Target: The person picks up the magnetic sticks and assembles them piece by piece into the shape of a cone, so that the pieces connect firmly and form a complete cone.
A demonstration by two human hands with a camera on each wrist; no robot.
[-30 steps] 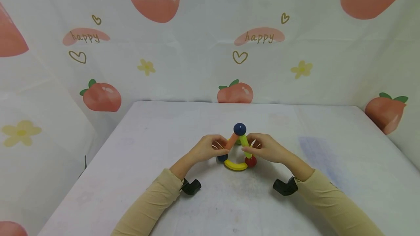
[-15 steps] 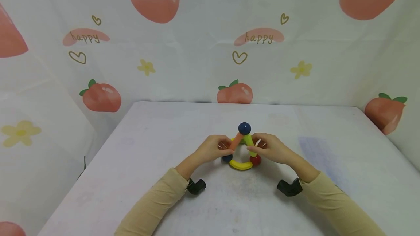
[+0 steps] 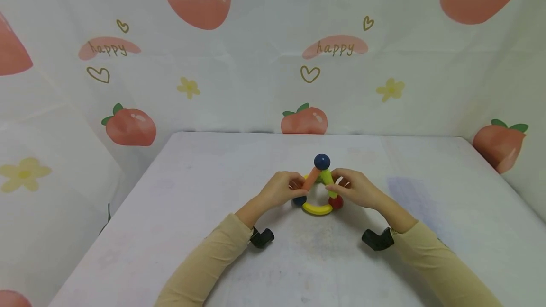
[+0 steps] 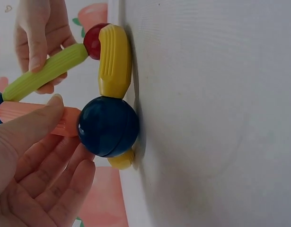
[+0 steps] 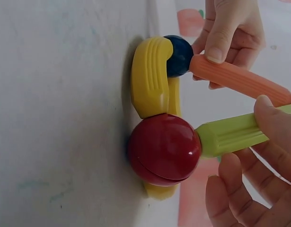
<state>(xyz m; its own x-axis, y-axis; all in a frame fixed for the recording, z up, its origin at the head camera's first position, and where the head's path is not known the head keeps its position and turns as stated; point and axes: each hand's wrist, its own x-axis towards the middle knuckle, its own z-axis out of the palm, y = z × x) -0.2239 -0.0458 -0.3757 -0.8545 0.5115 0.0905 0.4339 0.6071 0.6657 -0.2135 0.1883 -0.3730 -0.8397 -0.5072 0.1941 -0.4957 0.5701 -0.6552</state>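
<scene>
A toy frame of rods and balls stands on the table between both hands. My left hand (image 3: 283, 188) pinches its orange rod (image 4: 65, 120) between thumb and fingers. On the other side, my right hand (image 3: 355, 187) pinches the lime-green rod (image 5: 233, 133). Both rods lean together under a dark blue ball (image 3: 322, 161) at the top. Below, the orange rod meets another dark blue ball (image 4: 109, 126) and the green one a red ball (image 5: 164, 149). A curved yellow piece (image 3: 317, 209) links these lower balls in front. More yellow pieces show behind, partly hidden.
The white table (image 3: 239, 155) runs back to a cloth backdrop (image 3: 239, 84) printed with peaches, hearts and flowers. A black wrist mount (image 3: 262, 238) sits at the left cuff and a black mount (image 3: 377, 239) at the right one.
Both hands and the toy frame have shifted to the right and slightly away across the table. The grips on the orange and green rods look the same.
</scene>
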